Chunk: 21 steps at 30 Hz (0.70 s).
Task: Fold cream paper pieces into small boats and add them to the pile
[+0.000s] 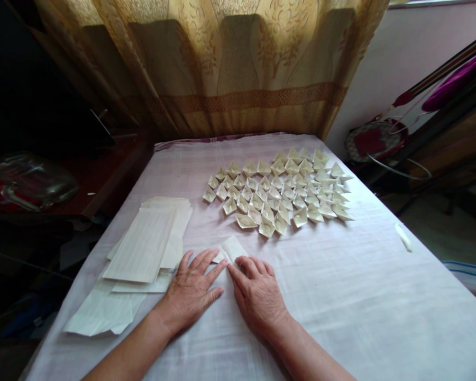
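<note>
A small folded piece of paper [234, 247] lies flat on the cloth-covered table, partly hidden under my fingertips. My left hand [193, 286] is spread open, palm down, with its fingertips on the paper's left part. From the other side, my right hand [257, 291] presses the paper's near edge, its index finger stretched out and the other fingers bent. Beyond both hands stand several rows of small folded paper boats [269, 196]. Close to my left hand is a loose stack of lined paper sheets [143, 246], some of them overlapping at angles.
The table has a pale cloth [341, 307]. A small white object [403, 237] lies near its right edge. A patterned curtain [241, 63] hangs behind the table. On the left, a clear jar [39, 177] rests on a dark red surface; a bag [376, 140] is at the right.
</note>
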Each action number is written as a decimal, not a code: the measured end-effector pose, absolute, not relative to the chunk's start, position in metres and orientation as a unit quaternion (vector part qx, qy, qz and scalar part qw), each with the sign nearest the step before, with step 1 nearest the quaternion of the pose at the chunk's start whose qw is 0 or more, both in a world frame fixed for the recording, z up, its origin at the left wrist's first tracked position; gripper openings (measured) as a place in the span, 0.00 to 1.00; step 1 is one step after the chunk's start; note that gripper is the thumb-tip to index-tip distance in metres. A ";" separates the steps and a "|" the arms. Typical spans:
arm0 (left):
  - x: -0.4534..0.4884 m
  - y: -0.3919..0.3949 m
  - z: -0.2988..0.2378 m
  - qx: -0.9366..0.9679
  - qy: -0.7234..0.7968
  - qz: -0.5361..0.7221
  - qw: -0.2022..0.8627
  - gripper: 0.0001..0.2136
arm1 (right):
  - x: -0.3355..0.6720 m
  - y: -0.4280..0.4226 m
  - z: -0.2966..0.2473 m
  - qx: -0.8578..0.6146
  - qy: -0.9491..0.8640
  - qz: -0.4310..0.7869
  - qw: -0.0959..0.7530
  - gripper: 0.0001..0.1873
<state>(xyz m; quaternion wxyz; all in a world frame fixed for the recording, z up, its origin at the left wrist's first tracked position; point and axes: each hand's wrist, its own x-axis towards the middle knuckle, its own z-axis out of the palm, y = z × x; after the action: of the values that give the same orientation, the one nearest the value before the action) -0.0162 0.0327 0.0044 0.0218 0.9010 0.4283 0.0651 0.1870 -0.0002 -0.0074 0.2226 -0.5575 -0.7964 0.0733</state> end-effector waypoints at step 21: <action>-0.027 0.035 -0.001 0.917 0.398 0.030 -0.012 0.25 | 0.186 0.000 -0.006 -0.563 -0.791 0.075 0.227 0.21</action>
<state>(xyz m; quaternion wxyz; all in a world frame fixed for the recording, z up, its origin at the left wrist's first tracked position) -0.0266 0.0352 -0.0014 -0.0120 0.9170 0.3976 0.0301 0.1857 0.0004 -0.0058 0.2269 -0.5630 -0.7912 0.0752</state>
